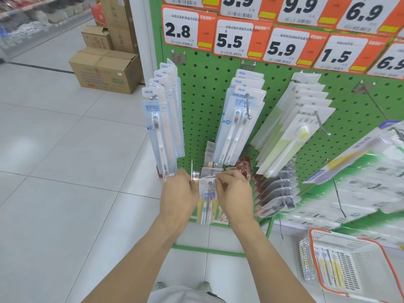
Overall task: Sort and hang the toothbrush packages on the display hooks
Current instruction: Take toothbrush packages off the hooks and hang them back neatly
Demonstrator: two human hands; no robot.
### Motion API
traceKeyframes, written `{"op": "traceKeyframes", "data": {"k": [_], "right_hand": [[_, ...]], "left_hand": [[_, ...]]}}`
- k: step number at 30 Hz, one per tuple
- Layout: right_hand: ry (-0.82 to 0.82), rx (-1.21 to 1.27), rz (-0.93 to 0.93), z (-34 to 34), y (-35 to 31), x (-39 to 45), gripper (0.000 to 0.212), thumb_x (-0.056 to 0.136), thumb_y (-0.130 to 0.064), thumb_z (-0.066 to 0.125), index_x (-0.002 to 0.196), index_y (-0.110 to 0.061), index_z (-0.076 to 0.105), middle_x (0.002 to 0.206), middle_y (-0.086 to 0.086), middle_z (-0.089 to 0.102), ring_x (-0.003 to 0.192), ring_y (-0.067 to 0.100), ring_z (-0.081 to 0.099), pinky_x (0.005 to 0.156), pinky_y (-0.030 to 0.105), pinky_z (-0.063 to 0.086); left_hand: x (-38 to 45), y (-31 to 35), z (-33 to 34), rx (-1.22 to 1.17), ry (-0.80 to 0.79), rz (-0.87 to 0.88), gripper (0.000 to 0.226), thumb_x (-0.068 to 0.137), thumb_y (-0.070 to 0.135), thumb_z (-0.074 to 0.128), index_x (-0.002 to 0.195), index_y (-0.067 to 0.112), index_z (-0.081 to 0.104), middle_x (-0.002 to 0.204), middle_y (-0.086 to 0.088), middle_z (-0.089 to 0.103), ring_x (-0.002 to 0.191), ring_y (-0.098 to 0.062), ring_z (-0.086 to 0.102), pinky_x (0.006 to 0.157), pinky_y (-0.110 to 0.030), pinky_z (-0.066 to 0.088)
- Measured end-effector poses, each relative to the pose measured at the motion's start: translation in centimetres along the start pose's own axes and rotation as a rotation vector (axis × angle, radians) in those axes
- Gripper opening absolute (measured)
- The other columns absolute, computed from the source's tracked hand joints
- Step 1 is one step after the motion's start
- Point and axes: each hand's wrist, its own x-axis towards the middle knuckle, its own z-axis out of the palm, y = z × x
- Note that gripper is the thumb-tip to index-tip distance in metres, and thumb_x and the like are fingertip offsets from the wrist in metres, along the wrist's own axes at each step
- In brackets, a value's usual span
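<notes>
Both hands meet low on the green pegboard (203,88), right at a low hook (210,183): the right hand (234,193) pinches the top edge of a toothbrush package (206,202) with curled fingers, and the left hand (178,196) curls round its left edge. The package hangs long axis straight down between them, its top at the hook's tip. Both hands are equally near; more packages wait in the basket (371,241), lower right of the pegboard.

Bare forearms (150,248), pale grey shorts (183,295)
</notes>
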Motion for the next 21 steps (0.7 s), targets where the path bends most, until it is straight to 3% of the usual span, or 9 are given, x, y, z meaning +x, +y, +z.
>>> {"op": "traceKeyframes", "data": {"k": [3, 7, 11, 15, 16, 18, 19, 21], "right_hand": [[-0.02, -0.005, 0.034, 0.0, 0.1, 0.1, 0.014, 0.093, -0.016, 0.066, 0.086, -0.017, 0.078, 0.104, -0.005, 0.065, 0.071, 0.015, 0.065, 0.077, 0.028, 0.043], [-0.007, 0.02, 0.019, 0.1, 0.2, 0.2, 0.011, 0.091, -0.018, 0.068, 0.096, -0.019, 0.078, 0.106, -0.005, 0.065, 0.071, 0.014, 0.067, 0.076, 0.038, 0.058], [-0.013, 0.007, 0.038, 0.1, 0.3, -0.2, 0.022, 0.092, -0.023, 0.069, 0.113, -0.019, 0.073, 0.112, -0.006, 0.057, 0.078, 0.013, 0.066, 0.078, 0.041, 0.058], [0.07, 0.16, -0.014, 0.1, -0.5, -2.2, 0.016, 0.094, -0.022, 0.066, 0.11, -0.023, 0.068, 0.11, -0.015, 0.047, 0.083, 0.011, 0.064, 0.075, 0.042, 0.056], [0.08, 0.219, -0.027, 0.1, -0.9, -3.1, 0.012, 0.095, -0.022, 0.066, 0.107, -0.023, 0.069, 0.107, -0.016, 0.049, 0.081, 0.009, 0.063, 0.072, 0.038, 0.056], [0.017, 0.291, -0.037, 0.0, -1.6, -5.2, 0.014, 0.095, -0.03, 0.066, 0.106, -0.023, 0.069, 0.102, -0.015, 0.054, 0.082, 0.008, 0.061, 0.074, 0.029, 0.052], [-0.069, 0.325, -0.027, 0.0, -1.9, -6.3, 0.022, 0.094, -0.039, 0.065, 0.11, -0.024, 0.067, 0.103, -0.015, 0.057, 0.088, 0.008, 0.061, 0.079, 0.024, 0.05], [-0.322, 0.435, 0.075, -0.2, -2.1, -8.0, 0.035, 0.092, -0.049, 0.065, 0.12, -0.026, 0.063, 0.106, -0.017, 0.064, 0.099, 0.006, 0.063, 0.085, 0.018, 0.048]], "left_hand": [[-0.9, -0.9, -0.9, -0.067, 0.018, -0.011, 0.013, 0.094, 0.013, 0.055, 0.084, 0.006, 0.058, 0.072, -0.008, 0.066, 0.067, -0.028, 0.061, 0.06, -0.04, 0.05], [-2.8, -3.0, -2.1, -0.097, 0.045, -0.001, 0.013, 0.095, 0.021, 0.059, 0.082, 0.02, 0.056, 0.069, 0.006, 0.066, 0.067, -0.019, 0.063, 0.062, -0.037, 0.05], [-4.6, -5.2, -2.6, -0.248, 0.029, -0.024, 0.014, 0.097, 0.026, 0.06, 0.084, 0.03, 0.057, 0.079, 0.009, 0.065, 0.078, -0.008, 0.061, 0.07, -0.031, 0.047], [-5.4, -6.1, -3.0, -0.417, -0.007, -0.092, 0.013, 0.103, 0.024, 0.052, 0.09, 0.027, 0.052, 0.084, 0.009, 0.066, 0.078, 0.001, 0.061, 0.064, -0.015, 0.041], [-5.6, -6.4, -3.0, -0.456, -0.014, -0.122, 0.012, 0.104, 0.025, 0.05, 0.092, 0.026, 0.052, 0.082, 0.008, 0.067, 0.074, -0.001, 0.063, 0.063, -0.017, 0.043], [-5.9, -7.0, -3.0, -0.541, -0.024, -0.169, 0.011, 0.104, 0.032, 0.051, 0.095, 0.026, 0.054, 0.082, 0.003, 0.07, 0.075, -0.018, 0.067, 0.069, -0.037, 0.054], [-6.1, -7.1, -3.1, -0.589, -0.027, -0.185, 0.012, 0.103, 0.035, 0.052, 0.096, 0.026, 0.055, 0.084, 0.0, 0.071, 0.077, -0.029, 0.068, 0.073, -0.048, 0.057], [-6.4, -7.0, -3.3, -0.724, -0.024, -0.24, 0.014, 0.103, 0.034, 0.053, 0.098, 0.021, 0.056, 0.087, -0.007, 0.074, 0.08, -0.037, 0.07, 0.076, -0.055, 0.059]]}}
